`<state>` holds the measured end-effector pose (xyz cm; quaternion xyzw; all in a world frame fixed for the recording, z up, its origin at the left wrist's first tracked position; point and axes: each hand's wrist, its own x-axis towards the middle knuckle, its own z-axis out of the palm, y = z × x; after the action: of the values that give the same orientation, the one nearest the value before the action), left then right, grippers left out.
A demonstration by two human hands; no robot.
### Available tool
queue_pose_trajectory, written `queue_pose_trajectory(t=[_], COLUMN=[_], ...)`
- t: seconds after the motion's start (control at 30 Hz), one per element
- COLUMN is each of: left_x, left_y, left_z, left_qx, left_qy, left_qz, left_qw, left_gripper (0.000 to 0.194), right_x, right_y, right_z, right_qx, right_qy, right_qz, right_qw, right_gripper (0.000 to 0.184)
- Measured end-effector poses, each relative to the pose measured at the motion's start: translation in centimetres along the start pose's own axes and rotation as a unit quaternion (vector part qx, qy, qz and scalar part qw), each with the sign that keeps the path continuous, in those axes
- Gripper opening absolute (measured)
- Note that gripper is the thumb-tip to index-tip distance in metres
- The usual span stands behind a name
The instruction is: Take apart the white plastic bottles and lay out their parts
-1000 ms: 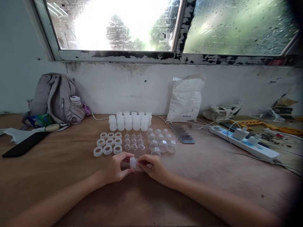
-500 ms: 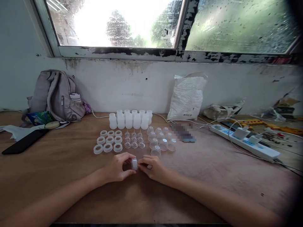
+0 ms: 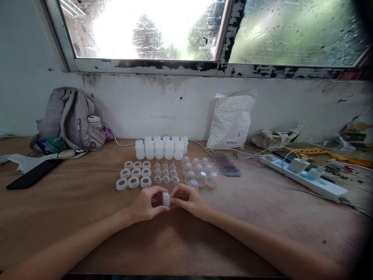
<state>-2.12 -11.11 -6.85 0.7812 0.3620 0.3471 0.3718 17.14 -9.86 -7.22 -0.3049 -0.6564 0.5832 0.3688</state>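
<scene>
Near the front of the table, my left hand (image 3: 151, 203) grips a translucent bottle collar ring (image 3: 166, 199) on its edge, between thumb and fingers. My right hand (image 3: 189, 200) pinches at the ring's right side, where a bit of a clear bottle nipple (image 3: 171, 198) seems to show; its fingertips mostly cover it. Just beyond my hands lie rows of loose collar rings (image 3: 133, 181), clear nipples (image 3: 166, 179) standing tip up, and clear dome caps (image 3: 201, 178). White baby bottles (image 3: 159, 149) stand upright in rows behind them.
A grey backpack (image 3: 68, 116) and a black phone-like slab (image 3: 33, 174) are at the left. A white plastic bag (image 3: 230, 121) leans on the wall. At the right lies a power strip (image 3: 303, 177) with plugs and cables. A blurred flat object (image 3: 229, 164) lies beside the caps.
My right hand has risen slightly and its fingers have shifted their pinch at the ring's side. The ring has tilted a little in my left hand, and the view has shifted slightly.
</scene>
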Motion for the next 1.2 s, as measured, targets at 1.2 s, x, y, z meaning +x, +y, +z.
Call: queue_pose_trajectory(t=[1.2], left_x=[1.1], left_y=[-1.2], left_z=[1.2], left_qx=[-0.236], left_qy=[0.032], left_qz=[-0.163], left_qw=[0.958], left_gripper=[0.048], right_x=[0.7], right_y=[0.8], right_z=[0.4], right_qx=[-0.151], right_qy=[0.071], right_qz=[-0.068], right_qw=[0.984], right_gripper=[0.016])
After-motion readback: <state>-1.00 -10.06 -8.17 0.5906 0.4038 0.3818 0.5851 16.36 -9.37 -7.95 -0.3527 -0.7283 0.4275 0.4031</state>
